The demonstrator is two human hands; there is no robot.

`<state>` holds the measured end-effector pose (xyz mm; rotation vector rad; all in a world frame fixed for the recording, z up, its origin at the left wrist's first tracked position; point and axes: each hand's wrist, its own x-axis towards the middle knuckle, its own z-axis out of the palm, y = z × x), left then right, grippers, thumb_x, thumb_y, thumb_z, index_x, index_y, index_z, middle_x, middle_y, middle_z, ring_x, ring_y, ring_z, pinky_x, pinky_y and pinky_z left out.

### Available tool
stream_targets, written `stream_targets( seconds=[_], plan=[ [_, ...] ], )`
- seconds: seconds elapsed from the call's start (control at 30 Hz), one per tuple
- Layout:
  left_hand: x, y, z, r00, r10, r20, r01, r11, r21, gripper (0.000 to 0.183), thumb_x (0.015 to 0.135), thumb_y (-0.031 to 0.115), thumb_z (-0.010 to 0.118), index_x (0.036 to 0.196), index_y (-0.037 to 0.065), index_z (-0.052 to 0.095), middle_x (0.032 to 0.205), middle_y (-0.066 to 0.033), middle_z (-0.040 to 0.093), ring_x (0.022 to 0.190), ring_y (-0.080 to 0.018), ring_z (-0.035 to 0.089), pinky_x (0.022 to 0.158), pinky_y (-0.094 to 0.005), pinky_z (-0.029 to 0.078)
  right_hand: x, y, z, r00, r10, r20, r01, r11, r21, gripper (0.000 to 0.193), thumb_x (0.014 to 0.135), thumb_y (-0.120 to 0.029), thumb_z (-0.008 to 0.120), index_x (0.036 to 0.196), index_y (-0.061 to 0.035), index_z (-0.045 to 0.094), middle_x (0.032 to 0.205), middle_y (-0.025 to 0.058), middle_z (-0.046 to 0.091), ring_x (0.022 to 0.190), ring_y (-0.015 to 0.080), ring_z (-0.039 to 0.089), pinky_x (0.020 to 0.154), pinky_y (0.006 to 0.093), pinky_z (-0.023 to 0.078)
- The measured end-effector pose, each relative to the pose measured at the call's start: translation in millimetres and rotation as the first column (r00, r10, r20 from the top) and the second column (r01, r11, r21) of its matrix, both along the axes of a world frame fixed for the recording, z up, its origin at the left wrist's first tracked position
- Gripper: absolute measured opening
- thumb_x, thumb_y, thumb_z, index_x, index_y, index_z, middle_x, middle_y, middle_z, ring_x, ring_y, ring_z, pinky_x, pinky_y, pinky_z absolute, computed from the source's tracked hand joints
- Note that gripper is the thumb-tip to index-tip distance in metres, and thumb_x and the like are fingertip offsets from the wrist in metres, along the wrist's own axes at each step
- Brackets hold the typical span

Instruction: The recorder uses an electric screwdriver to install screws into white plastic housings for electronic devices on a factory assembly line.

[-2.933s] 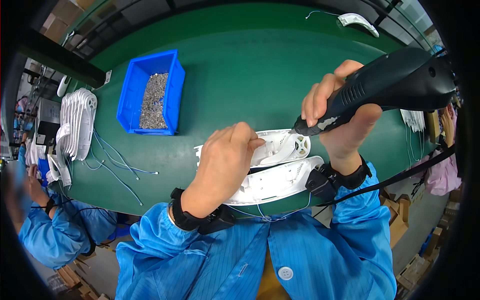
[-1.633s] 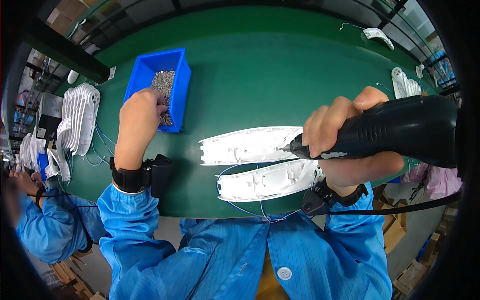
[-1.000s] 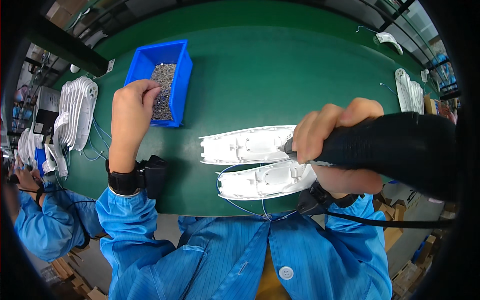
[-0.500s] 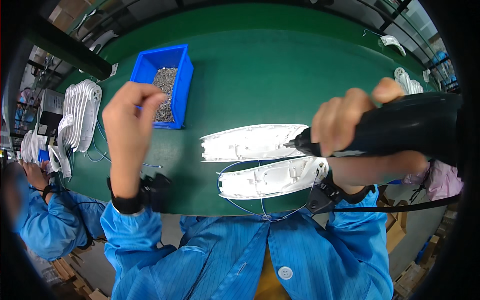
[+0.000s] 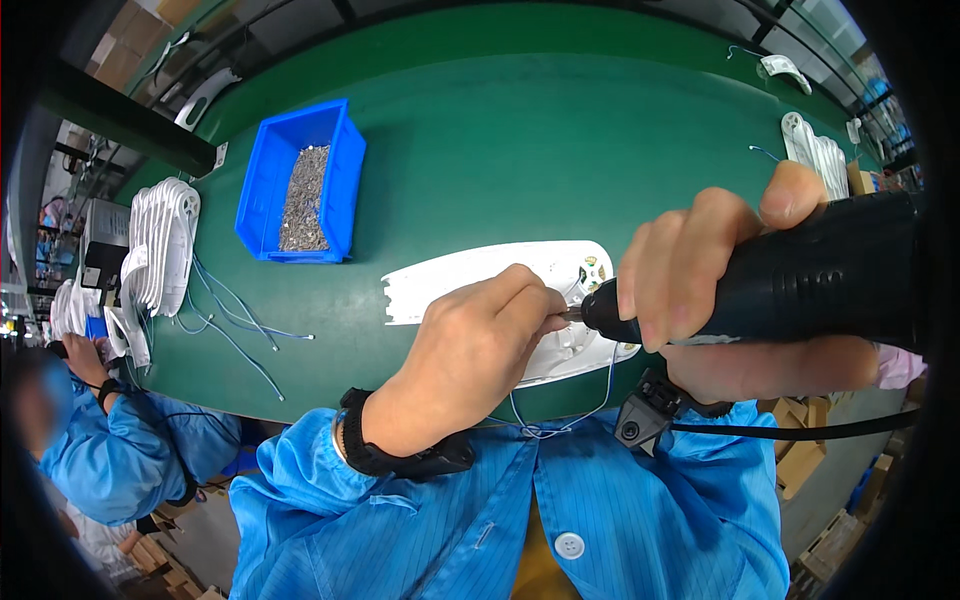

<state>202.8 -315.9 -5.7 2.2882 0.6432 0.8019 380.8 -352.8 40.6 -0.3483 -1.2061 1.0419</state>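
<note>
My right hand (image 5: 690,255) is wrapped round a black electric screwdriver (image 5: 815,280), its tip pointing left. At that tip, my left hand (image 5: 465,335) has thumb and fingertips pinched together; whatever lies between them is too small to make out. Under both hands, two long white plastic shells lie on the green table. The far shell (image 5: 470,268) shows its left end and round right end, while the near shell (image 5: 565,368) is largely covered by my left hand. A blue wire (image 5: 590,415) loops from the near shell over the table's front edge.
A blue bin (image 5: 345,190) of small metal screws (image 5: 305,200) stands at the far left. Stacked white shells (image 5: 165,240) with trailing blue wires (image 5: 240,325) lie left of it, and more shells (image 5: 815,155) at the far right. A co-worker's hand (image 5: 85,360) is at the left edge.
My left hand has come from beside the bin, rightward and nearer, to the screwdriver's tip. The right hand keeps its grip on the screwdriver, almost in place. The view has shifted slightly.
</note>
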Motion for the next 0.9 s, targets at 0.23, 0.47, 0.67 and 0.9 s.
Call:
stream_targets(
  seconds=[0.23,0.47,0.67,0.9],
  plan=[
    [4,-3,4,0.997,0.015,-0.076,-0.005,0.99,0.14,0.011,0.069,0.006,0.067,0.075,0.005,0.057,0.071,-0.006,0.054,0.06,-0.0229,0.055,0.054,-0.0344,0.04,6,-3,-7,0.997,-0.067,0.036,0.065,0.996,0.062,0.079,0.073,-0.065,0.058,0.122,-0.0078,0.034,0.073,0.0087,0.057,0.057,0.0185,0.058,0.056,0.0335,0.047],
    [-10,26,-2,0.99,0.137,0.035,-0.138,0.99,0.042,0.012,0.066,-0.005,0.069,0.074,0.003,0.064,0.073,-0.0072,0.063,0.067,-0.0187,0.061,0.056,-0.0266,0.045,9,2,-35,0.99,-0.135,-0.043,0.138,0.988,0.068,0.081,0.07,-0.068,0.057,0.119,-0.0073,0.035,0.069,0.0071,0.054,0.055,0.0164,0.056,0.052,0.0306,0.047],
    [-14,30,-7,0.989,0.148,0.004,-0.147,0.985,-0.087,0.013,0.071,-0.006,0.065,0.082,0.001,0.066,0.073,-0.008,0.064,0.065,-0.0171,0.061,0.056,-0.0249,0.046,2,4,-40,0.975,-0.222,0.026,0.222,0.975,0.019,0.078,0.07,-0.071,0.054,0.112,-0.0066,0.038,0.065,0.0056,0.052,0.052,0.0144,0.054,0.048,0.0277,0.045],
    [-14,29,-17,0.985,0.162,-0.056,-0.162,0.987,0.0,0.018,0.072,-0.004,0.062,0.089,0.002,0.065,0.073,-0.0122,0.061,0.065,-0.0288,0.059,0.06,-0.0342,0.046,4,7,-44,0.968,-0.243,0.067,0.243,0.97,0.0,0.08,0.07,-0.072,0.052,0.112,-0.0062,0.038,0.064,0.0055,0.052,0.05,0.0138,0.053,0.048,0.0269,0.045]
  ],
)
